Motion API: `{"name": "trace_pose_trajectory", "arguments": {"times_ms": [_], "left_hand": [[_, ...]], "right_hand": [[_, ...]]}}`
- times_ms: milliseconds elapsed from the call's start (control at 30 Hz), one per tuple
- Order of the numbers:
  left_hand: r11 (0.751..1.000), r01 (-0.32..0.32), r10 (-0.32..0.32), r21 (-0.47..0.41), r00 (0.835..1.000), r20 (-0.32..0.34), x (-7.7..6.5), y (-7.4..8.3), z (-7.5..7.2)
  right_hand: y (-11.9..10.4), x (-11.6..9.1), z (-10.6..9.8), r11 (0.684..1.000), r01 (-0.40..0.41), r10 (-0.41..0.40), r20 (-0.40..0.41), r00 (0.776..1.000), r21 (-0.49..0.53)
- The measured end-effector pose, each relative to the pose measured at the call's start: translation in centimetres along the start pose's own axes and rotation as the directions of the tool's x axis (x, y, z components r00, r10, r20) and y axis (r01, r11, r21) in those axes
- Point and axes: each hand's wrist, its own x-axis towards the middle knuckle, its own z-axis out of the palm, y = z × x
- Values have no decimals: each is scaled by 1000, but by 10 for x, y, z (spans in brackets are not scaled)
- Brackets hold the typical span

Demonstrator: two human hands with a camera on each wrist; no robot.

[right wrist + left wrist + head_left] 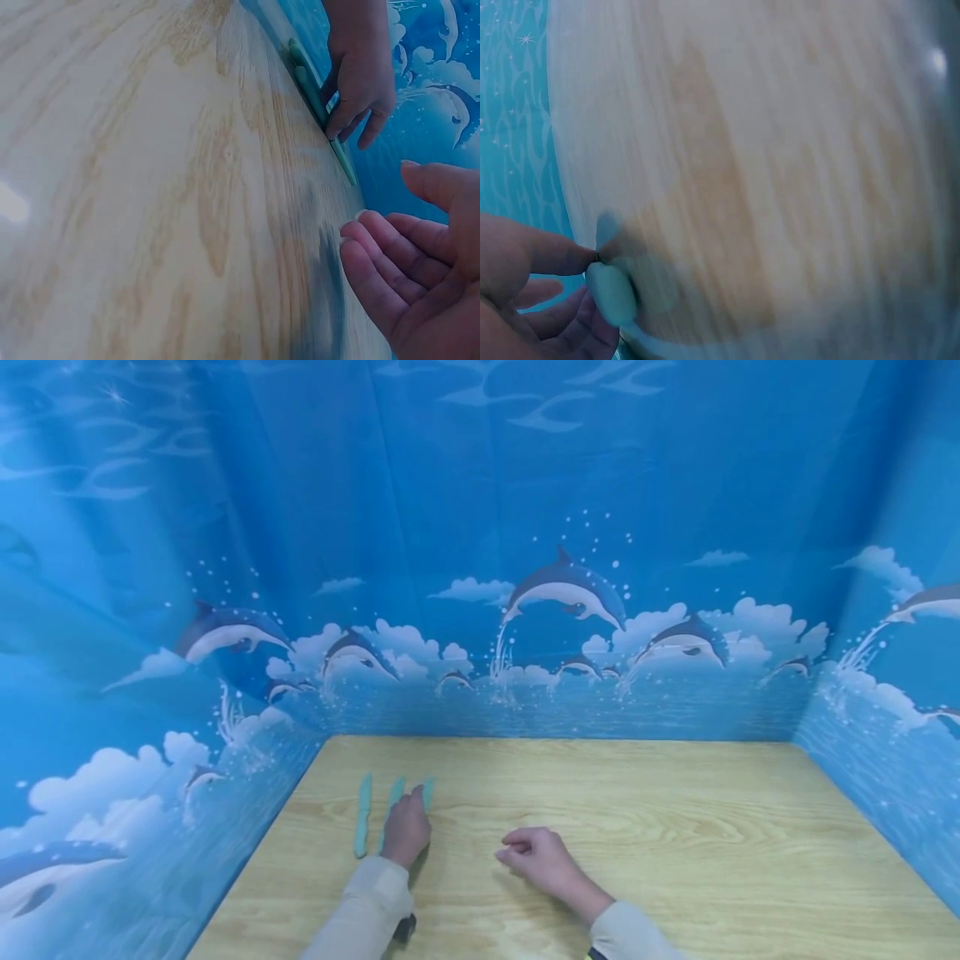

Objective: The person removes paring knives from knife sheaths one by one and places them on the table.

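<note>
On the left part of the table, a light green knife [362, 817] lies lengthwise, pointing away from me. Beside it, two more light green shapes, a middle one [396, 792] and a right one [428, 795], show partly from under my left hand [407, 828]. In the left wrist view, the left thumb and fingers pinch a green knife [613, 292] by its rounded end; its far part is out of sight. My right hand [542, 860] hovers over the table to the right, holding nothing. Its fingers [382, 262] are loosely bent in the right wrist view.
The wood-grain table [637, 810] meets a blue dolphin-print curtain [450, 527] at the back and along both sides. A small dark object [405, 928] sits at the left cuff.
</note>
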Motion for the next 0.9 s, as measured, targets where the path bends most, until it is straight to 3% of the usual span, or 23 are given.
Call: {"name": "trace_pose_trajectory", "arguments": {"times_ms": [300, 600, 900], "left_hand": [[997, 49, -50, 57, 999, 18, 1, 2, -3], [997, 64, -64, 42, 998, 7, 2, 3, -6], [981, 76, -86, -177, 995, -50, 6, 6, -5]], "right_hand": [[0, -2, 3, 1000, -3, 3, -2, 1000, -16], [-1, -1, 4, 999, 12, -12, -2, 1000, -35], [2, 0, 5, 998, 30, -30, -7, 1000, -47]]}}
